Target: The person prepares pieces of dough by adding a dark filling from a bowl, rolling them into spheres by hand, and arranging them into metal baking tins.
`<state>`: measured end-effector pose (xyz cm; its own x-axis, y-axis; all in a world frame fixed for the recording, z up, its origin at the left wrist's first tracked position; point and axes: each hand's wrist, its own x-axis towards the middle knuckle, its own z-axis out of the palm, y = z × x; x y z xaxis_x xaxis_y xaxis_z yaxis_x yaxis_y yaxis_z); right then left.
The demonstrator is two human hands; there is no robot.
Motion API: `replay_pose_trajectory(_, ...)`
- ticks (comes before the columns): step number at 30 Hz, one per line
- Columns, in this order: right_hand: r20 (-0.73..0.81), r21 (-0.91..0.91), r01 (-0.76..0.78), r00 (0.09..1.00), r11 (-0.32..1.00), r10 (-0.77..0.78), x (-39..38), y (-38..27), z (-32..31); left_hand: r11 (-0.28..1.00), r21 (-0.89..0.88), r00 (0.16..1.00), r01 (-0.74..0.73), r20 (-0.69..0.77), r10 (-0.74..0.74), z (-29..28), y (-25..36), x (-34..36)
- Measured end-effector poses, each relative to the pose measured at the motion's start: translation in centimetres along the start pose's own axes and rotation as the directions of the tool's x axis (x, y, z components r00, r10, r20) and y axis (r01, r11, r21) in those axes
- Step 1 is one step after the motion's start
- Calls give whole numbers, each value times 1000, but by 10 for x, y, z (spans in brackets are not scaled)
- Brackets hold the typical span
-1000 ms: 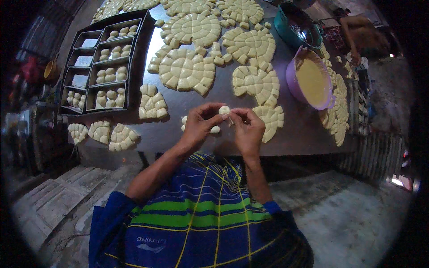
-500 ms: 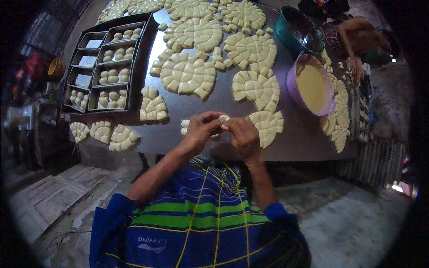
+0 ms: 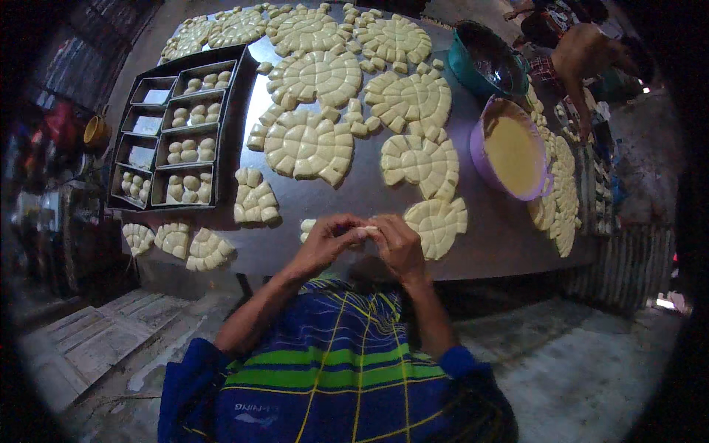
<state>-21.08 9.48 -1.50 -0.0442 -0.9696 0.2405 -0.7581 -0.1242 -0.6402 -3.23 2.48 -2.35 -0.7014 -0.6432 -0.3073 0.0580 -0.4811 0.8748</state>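
Observation:
Near the table's front edge, my left hand [image 3: 331, 242] and my right hand [image 3: 399, 247] meet with their fingertips closed on a small pale piece of dough [image 3: 367, 231]. The fingers cover most of it. Just beyond my right hand lies a scored dough round [image 3: 436, 227], cut into blocks. Partly hidden behind my left hand is another bit of dough [image 3: 307, 227]. To the left, a dark metal tray of compartments [image 3: 218, 122] holds dough balls in several sections, while others look bare inside.
Several more scored dough rounds [image 3: 309, 144] spread toward the far side of the table [image 3: 502, 255]. A purple basin [image 3: 481, 151] of yellowish contents and a teal basin [image 3: 464, 63] stand right. Dough wedges [image 3: 209, 249] lie front left. Another person [image 3: 583, 63] is at the far right.
Both hands stay together on the dough piece, their fingers shifting around it. The whole scene sits slightly lower in view. The other person's arm at the far right has moved.

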Motion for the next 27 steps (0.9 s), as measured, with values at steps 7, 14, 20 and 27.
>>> replay_pose_trajectory(7, 162, 205, -244, 963, 948, 213, -11, 1, -6, 998, 69, 1000, 2, -29, 0, 2, -30, 3)
replay_pose_trajectory(14, 458, 271, -562, 789, 781, 409, -11, 16, -18, 991, 132, 998, 12, -57, -5, 8, -32, -3)
replay_pose_trajectory(20, 479, 450, -727, 687, 519, 547, -20, 11, -7, 844, 512, 977, -157, -46, 210, 9, -36, 0)
replay_pose_trajectory(27, 312, 505, -669, 730, 544, 608, -37, 11, 23, 987, 147, 990, -60, -120, 78, 7, -41, -9)
